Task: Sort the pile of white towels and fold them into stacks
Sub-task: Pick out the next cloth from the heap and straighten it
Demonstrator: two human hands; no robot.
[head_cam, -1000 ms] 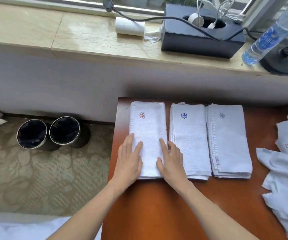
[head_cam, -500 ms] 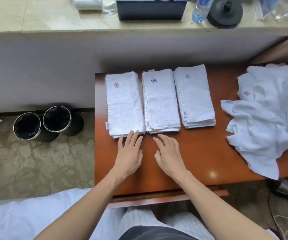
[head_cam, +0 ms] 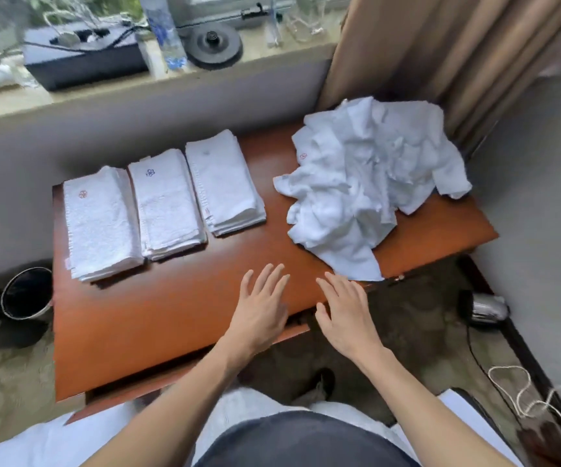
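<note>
Three stacks of folded white towels lie side by side on the brown table (head_cam: 157, 318): the left stack (head_cam: 100, 224) with a red emblem, the middle stack (head_cam: 166, 203) with a blue emblem, the right stack (head_cam: 225, 183) with a faint grey emblem. A crumpled pile of white towels (head_cam: 366, 183) covers the table's right part, one corner hanging near the front edge. My left hand (head_cam: 260, 308) hovers flat over the table's front edge, fingers spread, holding nothing. My right hand (head_cam: 344, 311) is beside it, fingers apart, fingertips just short of the pile's hanging corner.
Two black bins (head_cam: 13, 301) stand on the carpet left of the table. The window ledge behind carries a black box (head_cam: 83, 62) with cables, a water bottle (head_cam: 164, 32) and a black round base (head_cam: 213, 45). A curtain (head_cam: 440, 52) hangs at the right; cords lie on the floor.
Both hands have left the left stack and shifted right along the table's front edge toward the crumpled pile. The view has swung right, bringing the whole pile in.
</note>
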